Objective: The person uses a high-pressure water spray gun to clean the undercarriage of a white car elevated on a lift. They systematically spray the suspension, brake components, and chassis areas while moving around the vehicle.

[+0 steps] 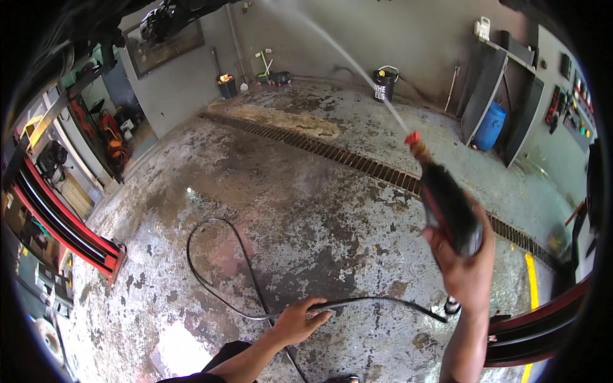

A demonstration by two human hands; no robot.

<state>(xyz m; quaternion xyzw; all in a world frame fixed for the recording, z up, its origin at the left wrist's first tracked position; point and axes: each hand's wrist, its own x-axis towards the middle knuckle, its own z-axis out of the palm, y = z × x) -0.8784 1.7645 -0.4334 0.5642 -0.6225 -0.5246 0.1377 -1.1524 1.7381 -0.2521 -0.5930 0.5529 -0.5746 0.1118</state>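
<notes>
My right hand (467, 271) is wrapped round a black pressure washer gun (451, 203) with a brass fitting and a red nozzle tip (414, 138). A thin white jet of water (345, 56) shoots from the tip, up and to the left toward the upper edge. Lower and to the left, my left hand (297, 324) has its fingers curled over a black hose (377, 299). From there the hose runs right toward my right wrist. On the other side it makes a large loop on the floor.
A slotted drain (306, 143) crosses the worn, wet concrete floor (306, 236). Red lift posts stand left (67, 220) and right (543, 329). Along the back are a black bucket (384, 86), a blue drum (490, 127) and a small black bin (227, 87). Dark vehicle parts hang overhead (156, 25).
</notes>
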